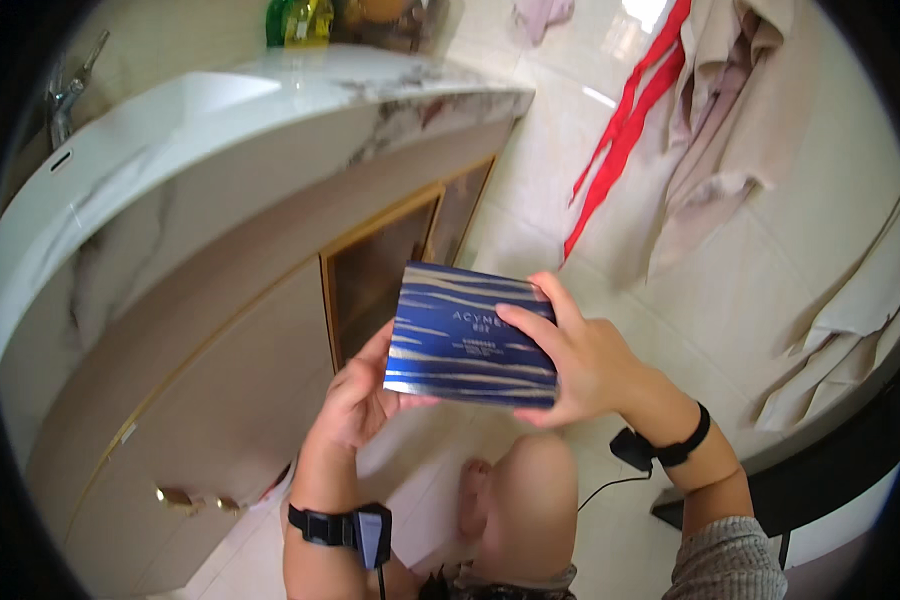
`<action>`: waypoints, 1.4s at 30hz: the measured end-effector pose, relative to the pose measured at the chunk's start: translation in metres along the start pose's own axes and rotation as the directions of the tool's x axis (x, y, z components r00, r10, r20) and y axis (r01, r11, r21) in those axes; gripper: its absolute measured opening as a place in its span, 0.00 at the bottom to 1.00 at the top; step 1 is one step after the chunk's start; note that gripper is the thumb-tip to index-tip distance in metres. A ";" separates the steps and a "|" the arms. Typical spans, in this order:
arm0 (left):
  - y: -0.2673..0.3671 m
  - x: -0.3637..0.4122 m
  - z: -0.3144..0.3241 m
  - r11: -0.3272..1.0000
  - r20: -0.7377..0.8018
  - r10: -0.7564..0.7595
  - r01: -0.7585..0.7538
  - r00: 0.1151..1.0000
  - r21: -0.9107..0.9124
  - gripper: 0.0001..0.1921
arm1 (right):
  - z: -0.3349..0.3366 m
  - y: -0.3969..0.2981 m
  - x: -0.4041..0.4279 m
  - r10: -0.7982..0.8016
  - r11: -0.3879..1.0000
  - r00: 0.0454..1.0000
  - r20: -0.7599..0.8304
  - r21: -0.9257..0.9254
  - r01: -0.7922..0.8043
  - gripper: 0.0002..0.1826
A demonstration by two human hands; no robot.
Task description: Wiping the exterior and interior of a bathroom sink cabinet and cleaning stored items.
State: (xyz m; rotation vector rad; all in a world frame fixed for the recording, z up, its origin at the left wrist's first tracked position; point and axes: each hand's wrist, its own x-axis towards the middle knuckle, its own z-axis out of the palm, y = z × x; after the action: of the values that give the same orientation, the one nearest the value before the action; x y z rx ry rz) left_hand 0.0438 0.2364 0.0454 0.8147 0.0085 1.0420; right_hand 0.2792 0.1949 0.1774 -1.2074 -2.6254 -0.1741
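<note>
Between my hands is a blue cardboard box (435,330) with wavy silver-gold stripes and printed writing on its top face. My left hand (364,390) supports it from the left side and below; some of those fingers are hidden under the box. From the right, my right hand (589,356) grips the box, with one finger lying across the top face and others at the far corner and the near edge. The box looks closed and tilts slightly. A black strap with a small device (345,529) is on my left wrist, and a similar strap (682,446) is on my right.
A marble-patterned washbasin counter (420,112) with a faucet (64,97) runs along the left, above cabinet doors (232,390). Green and yellow bottles (307,22) stand at its back. Red ribbon-like cloth (615,165) and beige towels (720,150) hang along the tiled wall.
</note>
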 end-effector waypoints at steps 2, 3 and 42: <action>-0.002 -0.010 0.008 0.974 -0.152 -0.108 0.135 0.983 0.184 0.43 | 0.014 0.003 -0.010 0.009 1.000 1.000 0.008 0.025 -0.009 0.48; -0.005 -0.014 0.008 0.971 -0.168 -0.116 0.147 0.979 0.186 0.43 | 0.021 0.002 -0.012 0.000 0.999 1.000 0.031 0.039 -0.001 0.49; -0.057 -0.013 0.034 -0.239 -0.160 0.463 0.297 0.872 0.924 0.52 | 0.148 0.004 0.000 0.167 0.974 0.754 -0.636 0.225 -0.026 0.14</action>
State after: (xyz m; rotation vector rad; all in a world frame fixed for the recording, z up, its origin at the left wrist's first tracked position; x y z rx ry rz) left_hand 0.0931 0.1925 0.0303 2.0989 1.5972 1.2331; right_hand 0.2567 0.2284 0.0347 -0.9760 -1.9088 -0.2484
